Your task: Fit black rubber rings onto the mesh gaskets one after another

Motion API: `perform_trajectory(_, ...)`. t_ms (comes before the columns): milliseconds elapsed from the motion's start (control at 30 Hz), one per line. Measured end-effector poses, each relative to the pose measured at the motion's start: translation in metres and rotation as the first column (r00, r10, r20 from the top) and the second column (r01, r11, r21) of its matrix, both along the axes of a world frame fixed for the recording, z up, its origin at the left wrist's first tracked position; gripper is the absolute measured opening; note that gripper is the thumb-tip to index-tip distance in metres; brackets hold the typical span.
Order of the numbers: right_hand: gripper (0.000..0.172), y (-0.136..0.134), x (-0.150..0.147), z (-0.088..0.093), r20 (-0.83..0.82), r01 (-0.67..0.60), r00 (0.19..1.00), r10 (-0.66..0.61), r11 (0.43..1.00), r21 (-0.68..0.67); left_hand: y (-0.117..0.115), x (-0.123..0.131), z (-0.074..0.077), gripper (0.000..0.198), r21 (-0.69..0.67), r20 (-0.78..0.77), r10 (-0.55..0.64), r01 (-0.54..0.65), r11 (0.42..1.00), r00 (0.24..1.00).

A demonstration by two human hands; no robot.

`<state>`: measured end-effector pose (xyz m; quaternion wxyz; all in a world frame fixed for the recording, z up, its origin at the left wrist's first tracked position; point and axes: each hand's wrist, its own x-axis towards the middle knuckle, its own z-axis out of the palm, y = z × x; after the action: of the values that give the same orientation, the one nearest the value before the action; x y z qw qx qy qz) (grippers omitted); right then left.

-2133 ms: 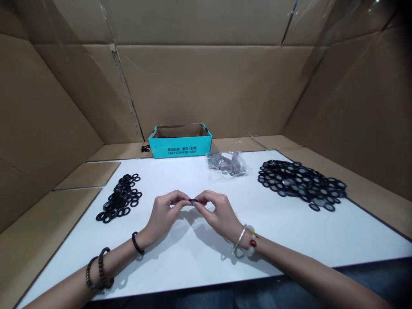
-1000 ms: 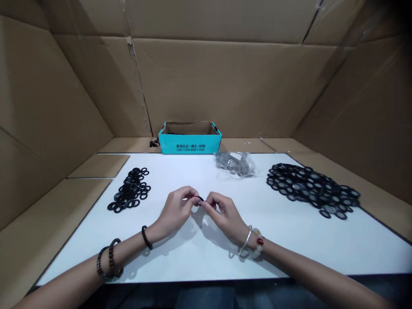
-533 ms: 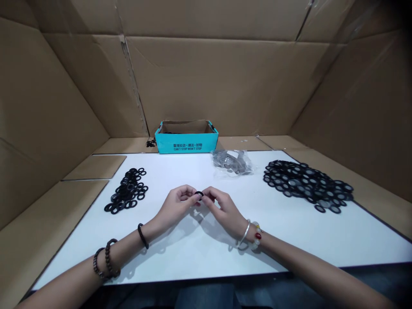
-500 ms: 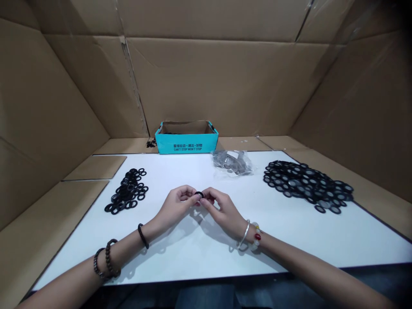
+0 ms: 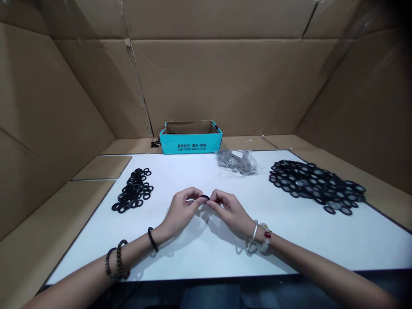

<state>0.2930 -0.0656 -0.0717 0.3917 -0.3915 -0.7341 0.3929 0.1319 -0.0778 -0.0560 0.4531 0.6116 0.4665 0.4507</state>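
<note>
From my remote view: left hand (image 5: 182, 211) and right hand (image 5: 231, 211), grips closed, pinch one black rubber ring (image 5: 204, 197) above the white tabletop (image 5: 199, 262), between the left heap (image 5: 131, 190) and right heap (image 5: 315, 186) of rings.

The left hand (image 5: 179, 213) and right hand (image 5: 231, 213) hide most of the small black ring (image 5: 204, 197).

The left hand (image 5: 182, 210) and right hand (image 5: 230, 212) pinch a small black rubber ring (image 5: 204, 197) between their fingertips above a white table (image 5: 193, 257). A heap of black rubber rings (image 5: 131, 191) lies left, and a wider heap of black rings with grey centres (image 5: 315, 186) lies right. Beyond stand a clear plastic bag of grey rings (image 5: 236, 162) and an open teal cardboard box (image 5: 190, 146).
</note>
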Motion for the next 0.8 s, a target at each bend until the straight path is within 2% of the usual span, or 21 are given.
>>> perform_trajectory(100, 0.019, 0.004, 0.001, -0.001, 0.007, 0.023, 1.0, -0.023, 1.0, 0.009, 0.003, -0.001, 0.002, 0.019, -0.161, 0.133, -0.065, 0.086, 0.983, 0.989)
perform_trajectory(200, 0.016, 0.006, 0.002, -0.001, -0.028, 0.024, 0.999, -0.023, 0.999, 0.045, 0.007, -0.003, 0.002, 0.024, -0.317, 0.289, -0.075, 0.169, 0.933, 0.954)
perform_trajectory(333, 0.022, 0.007, 0.002, 0.001, -0.188, -0.039, 0.982, 0.021, 0.995, -0.094, 0.01, -0.007, 0.002, 0.027, -0.406, 0.379, -0.076, 0.239, 0.882, 0.922)
perform_trajectory(467, 0.03, 0.01, 0.004, 0.002, -0.326, -0.116, 0.945, 0.04, 0.97, -0.216, 0.011, -0.008, 0.008, 0.028, -0.363, 0.37, -0.104, 0.247, 0.899, 0.923)
perform_trajectory(667, 0.035, 0.019, 0.007, -0.004, -0.365, -0.167, 0.93, 0.044, 0.934, -0.314, 0.009, -0.007, 0.013, 0.024, -0.247, 0.231, -0.099, 0.157, 0.956, 0.968)
perform_trajectory(800, 0.03, 0.019, 0.007, -0.005, -0.297, -0.113, 0.954, 0.035, 0.962, -0.248, 0.008, -0.008, 0.012, 0.021, -0.155, 0.113, -0.116, 0.133, 0.979, 0.987)
